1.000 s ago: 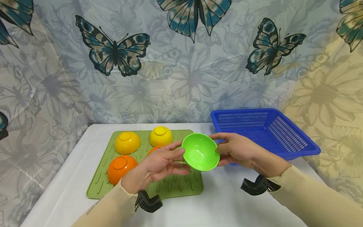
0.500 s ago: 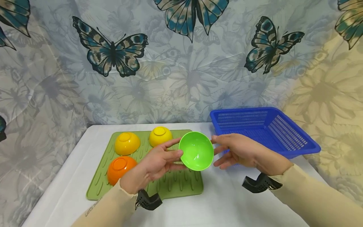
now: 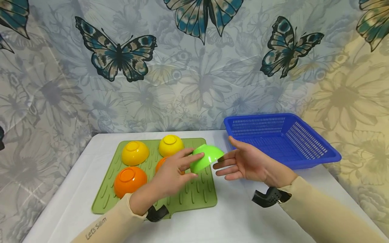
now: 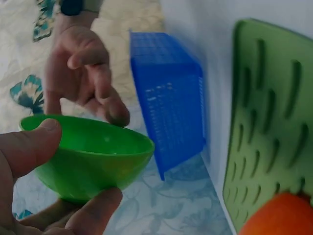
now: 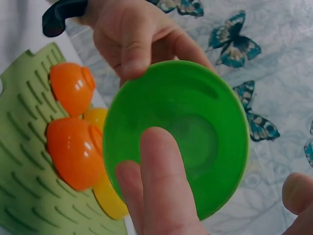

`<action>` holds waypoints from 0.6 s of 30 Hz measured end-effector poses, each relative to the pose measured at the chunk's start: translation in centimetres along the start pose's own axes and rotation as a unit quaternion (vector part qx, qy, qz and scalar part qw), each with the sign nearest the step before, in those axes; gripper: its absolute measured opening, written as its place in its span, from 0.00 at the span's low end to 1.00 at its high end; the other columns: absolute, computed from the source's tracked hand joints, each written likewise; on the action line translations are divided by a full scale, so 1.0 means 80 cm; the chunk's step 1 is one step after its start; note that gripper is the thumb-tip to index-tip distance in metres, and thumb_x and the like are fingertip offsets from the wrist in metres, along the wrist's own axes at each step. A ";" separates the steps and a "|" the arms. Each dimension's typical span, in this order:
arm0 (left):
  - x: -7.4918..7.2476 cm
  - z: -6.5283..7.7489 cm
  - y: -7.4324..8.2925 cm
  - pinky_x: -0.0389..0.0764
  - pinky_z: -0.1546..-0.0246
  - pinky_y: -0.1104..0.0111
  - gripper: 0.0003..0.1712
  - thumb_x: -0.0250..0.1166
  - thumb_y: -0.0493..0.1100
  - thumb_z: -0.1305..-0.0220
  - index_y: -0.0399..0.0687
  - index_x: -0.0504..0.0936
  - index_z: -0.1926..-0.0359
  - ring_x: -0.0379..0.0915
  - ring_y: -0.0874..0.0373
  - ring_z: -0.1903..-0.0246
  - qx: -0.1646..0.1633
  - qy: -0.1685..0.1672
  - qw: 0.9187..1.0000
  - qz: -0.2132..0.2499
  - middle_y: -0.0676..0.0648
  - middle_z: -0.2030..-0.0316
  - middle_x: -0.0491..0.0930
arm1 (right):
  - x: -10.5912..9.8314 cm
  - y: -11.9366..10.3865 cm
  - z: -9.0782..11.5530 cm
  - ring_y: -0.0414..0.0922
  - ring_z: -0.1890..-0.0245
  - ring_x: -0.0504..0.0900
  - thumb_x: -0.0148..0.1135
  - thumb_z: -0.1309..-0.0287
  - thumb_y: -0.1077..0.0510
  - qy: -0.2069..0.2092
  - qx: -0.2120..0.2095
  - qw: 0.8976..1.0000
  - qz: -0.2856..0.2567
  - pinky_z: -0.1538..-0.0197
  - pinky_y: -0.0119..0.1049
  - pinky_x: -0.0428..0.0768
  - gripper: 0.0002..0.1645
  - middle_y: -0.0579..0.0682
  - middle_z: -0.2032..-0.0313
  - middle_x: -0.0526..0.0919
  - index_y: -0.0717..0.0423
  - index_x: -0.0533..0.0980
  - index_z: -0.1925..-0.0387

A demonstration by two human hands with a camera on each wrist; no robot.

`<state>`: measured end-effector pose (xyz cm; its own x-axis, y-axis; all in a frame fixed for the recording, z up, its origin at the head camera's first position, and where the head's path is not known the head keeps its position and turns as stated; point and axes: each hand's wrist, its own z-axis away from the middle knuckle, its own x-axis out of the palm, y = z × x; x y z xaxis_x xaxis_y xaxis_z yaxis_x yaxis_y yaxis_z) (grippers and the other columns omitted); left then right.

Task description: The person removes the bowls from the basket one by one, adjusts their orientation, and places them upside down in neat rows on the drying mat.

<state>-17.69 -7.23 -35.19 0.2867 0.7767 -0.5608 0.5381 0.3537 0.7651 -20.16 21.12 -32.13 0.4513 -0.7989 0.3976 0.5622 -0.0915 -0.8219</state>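
My left hand (image 3: 173,172) grips a green bowl (image 3: 207,157) between thumb and fingers, above the right part of a green drying mat (image 3: 194,199). The bowl is tilted, its opening turned down and toward the right hand. In the left wrist view, the left thumb lies over the rim of the bowl (image 4: 98,166) with fingers beneath it. My right hand (image 3: 250,163) has its fingers extended beside the bowl's right edge. Seen from the right wrist, the fingers (image 5: 164,181) overlap the bowl's inside. An orange bowl (image 3: 161,164) is partly hidden behind the left hand.
Upside down on the mat stand two yellow bowls, one at left (image 3: 135,153) and one at right (image 3: 171,145), plus another orange bowl (image 3: 130,181). A blue plastic basket (image 3: 304,162) sits at the back right of the white-covered table (image 3: 225,222). A butterfly-patterned cloth (image 3: 197,77) hangs behind.
The right hand has let go of the green bowl and turned palm inward with fingers spread. The left hand has rotated, tipping the bowl from facing me to opening downward.
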 end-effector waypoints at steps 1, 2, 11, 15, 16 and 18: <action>0.000 0.001 -0.001 0.83 0.58 0.69 0.36 0.74 0.36 0.42 0.60 0.76 0.32 0.80 0.52 0.57 0.029 -0.007 0.999 -0.043 0.46 0.30 0.64 | 0.001 0.001 -0.001 0.62 0.45 0.79 0.42 0.30 0.28 0.003 -0.002 1.000 -0.002 0.53 0.45 0.84 0.60 0.74 0.38 0.69 0.80 0.44 0.29; 0.000 0.002 -0.004 0.82 0.60 0.69 0.36 0.74 0.35 0.42 0.59 0.77 0.33 0.80 0.52 0.59 0.061 -0.012 0.995 -0.082 0.45 0.30 0.64 | 0.001 0.002 -0.003 0.63 0.45 0.79 0.42 0.29 0.29 0.006 -0.003 1.000 -0.002 0.54 0.45 0.84 0.59 0.74 0.40 0.70 0.80 0.44 0.30; -0.005 0.003 -0.016 0.71 0.39 0.63 0.35 0.74 0.26 0.50 0.58 0.85 0.42 0.62 0.42 0.33 0.318 -0.025 0.912 -0.260 0.38 0.36 0.68 | 0.006 0.007 -0.009 0.55 0.62 0.87 0.50 0.28 0.35 0.023 0.008 0.998 0.053 0.61 0.43 0.86 0.47 0.67 0.52 0.80 0.80 0.64 0.42; -0.007 0.004 -0.015 0.70 0.38 0.64 0.36 0.76 0.26 0.52 0.59 0.85 0.43 0.60 0.44 0.31 0.345 -0.047 0.895 -0.278 0.39 0.35 0.69 | 0.006 0.013 -0.011 0.58 0.61 0.87 0.54 0.28 0.39 0.025 0.010 0.996 0.091 0.61 0.45 0.86 0.39 0.67 0.53 0.82 0.76 0.72 0.45; -0.007 0.004 -0.015 0.71 0.39 0.64 0.36 0.76 0.26 0.52 0.60 0.85 0.42 0.60 0.45 0.31 0.347 -0.053 0.893 -0.283 0.39 0.35 0.69 | 0.007 0.014 -0.012 0.58 0.61 0.87 0.55 0.28 0.41 0.028 0.008 0.995 0.100 0.61 0.46 0.86 0.36 0.67 0.53 0.82 0.74 0.73 0.46; -0.008 0.006 -0.014 0.74 0.42 0.66 0.38 0.76 0.26 0.52 0.61 0.85 0.42 0.57 0.47 0.30 0.346 -0.064 0.890 -0.289 0.40 0.33 0.68 | 0.008 0.018 -0.013 0.59 0.63 0.87 0.58 0.30 0.44 0.037 0.003 0.993 0.116 0.61 0.47 0.86 0.30 0.66 0.54 0.83 0.71 0.76 0.47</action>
<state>-18.09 -8.36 -35.80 -0.1319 0.4878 -0.8630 0.9721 0.2338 -0.0165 -19.79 19.88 -33.47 0.5168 -0.8397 0.1669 0.4540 0.1036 -0.8850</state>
